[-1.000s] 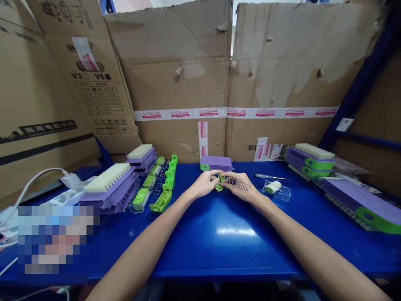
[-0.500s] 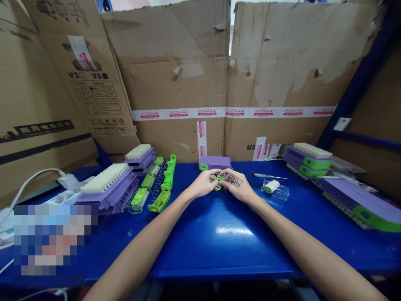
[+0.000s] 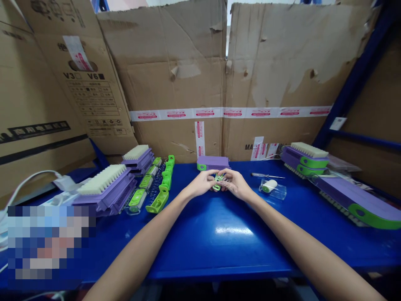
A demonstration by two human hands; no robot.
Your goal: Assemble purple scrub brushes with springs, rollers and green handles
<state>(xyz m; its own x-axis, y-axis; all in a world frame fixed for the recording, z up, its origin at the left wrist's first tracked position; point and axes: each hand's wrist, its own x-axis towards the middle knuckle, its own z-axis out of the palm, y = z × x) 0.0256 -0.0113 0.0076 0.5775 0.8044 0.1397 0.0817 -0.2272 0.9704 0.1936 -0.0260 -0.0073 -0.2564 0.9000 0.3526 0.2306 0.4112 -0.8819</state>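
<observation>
Above the middle of the blue table, my left hand (image 3: 200,184) is closed on a small green plastic part (image 3: 217,187). My right hand (image 3: 238,187) meets it from the other side, fingers pinched around a metal coil spring (image 3: 230,184) that lies against the part. Fingers hide much of both pieces, so I cannot tell whether the spring is seated in the part. Just behind my hands rests a purple brush body (image 3: 213,162) with a green end. To the right is a clear plastic box (image 3: 278,193) with a white and green cylinder (image 3: 269,186) in it.
At left stand purple brushes with pale bristles (image 3: 102,179), a row of green-topped clear boxes (image 3: 138,198), several coil springs (image 3: 153,188) and green end pieces (image 3: 159,200). A screwdriver (image 3: 266,175) and more purple brushes (image 3: 360,196) lie at right. Cardboard (image 3: 169,92) walls the back.
The spring, which stuck out to the right over my right hand, now sits lower and closer to the green part. Both hands stay together, and the view has shifted slightly.
</observation>
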